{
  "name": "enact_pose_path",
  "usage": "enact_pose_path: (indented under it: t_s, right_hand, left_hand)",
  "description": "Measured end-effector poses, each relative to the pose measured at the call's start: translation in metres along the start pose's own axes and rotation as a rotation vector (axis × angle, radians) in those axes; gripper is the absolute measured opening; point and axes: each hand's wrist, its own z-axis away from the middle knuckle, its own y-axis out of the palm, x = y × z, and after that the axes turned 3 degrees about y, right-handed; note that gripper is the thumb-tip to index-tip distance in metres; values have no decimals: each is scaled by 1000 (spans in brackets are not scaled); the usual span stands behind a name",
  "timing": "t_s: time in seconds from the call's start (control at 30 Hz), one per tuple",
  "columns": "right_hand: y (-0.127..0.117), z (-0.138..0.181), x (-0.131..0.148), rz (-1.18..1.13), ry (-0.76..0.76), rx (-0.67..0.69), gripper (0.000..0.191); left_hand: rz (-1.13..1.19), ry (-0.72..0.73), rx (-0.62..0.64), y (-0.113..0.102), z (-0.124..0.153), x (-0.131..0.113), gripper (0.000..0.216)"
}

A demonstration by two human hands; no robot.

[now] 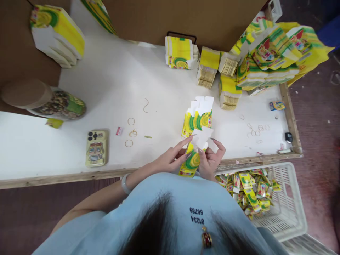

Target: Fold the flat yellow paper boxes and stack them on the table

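Observation:
Between my two hands is a small yellow-and-green crayon box (192, 160), its white end flaps standing open and pointing away from me. My left hand (177, 156) grips the box's left side, thumb on the printed face and fingers at the flaps. On the right side my right hand (210, 157) pinches the box near the flap fold. Just beyond my fingers lie several more flat crayon boxes (203, 120) on the white table, white flaps outward, partly overlapped by the held one.
Bundled flat boxes (208, 60) stand at the back beside a brown cardboard carton (172, 17). Rubber bands (133, 133) and a phone (97, 148) lie on the left, near a snack jar (63, 103). A white basket (290, 198) of filled boxes sits below the table's right edge.

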Motion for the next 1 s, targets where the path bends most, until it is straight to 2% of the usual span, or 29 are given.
enact_pose_path:
  t_s: [0.13, 0.2, 0.27, 0.33, 0.4, 0.5, 0.57, 0.63, 0.73, 0.8, 0.9, 1.0]
  right_hand:
    - [-3, 0, 8, 102, -89, 69, 29]
    - [-6, -3, 12, 194, -133, 165, 26]
    - [-9, -7, 15, 222, -183, 229, 26]
    - [-14, -10, 15, 217, -220, 208, 16]
    - [-22, -13, 13, 274, -286, 219, 23]
    - [-36, -20, 13, 392, -477, 441, 40]
    - [-43, -21, 17, 398, -531, 561, 52]
    - [-45, -19, 22, 381, -439, 574, 49]
    - [-39, -11, 32, 317, -116, 565, 44]
    - [-34, -8, 38, 249, 66, 619, 46]
    - [-35, -11, 46, 166, 173, 680, 39]
    - [-43, -22, 51, 136, 274, 713, 44]
  left_hand:
    - [-9, -47, -4, -3, 0, -5, 45]
    - [-52, -21, -45, -3, -2, -5, 34]
    - [-84, 14, -91, -1, -5, -3, 34]
    - [-31, 28, -119, 1, -6, 0, 43]
    - [28, 8, -120, 2, -6, 4, 58]
    - [13, 10, -63, 1, -3, 7, 62]
    - [5, 28, -56, -1, -3, 7, 65]
    - [-25, 22, -103, -2, -4, 4, 61]
    - [-120, -4, -160, 1, -7, 0, 49]
    - [-143, 4, -161, 3, -9, -1, 48]
    - [-139, 24, -147, 4, -11, -1, 48]
    - [-173, 51, -128, 2, -11, 0, 48]
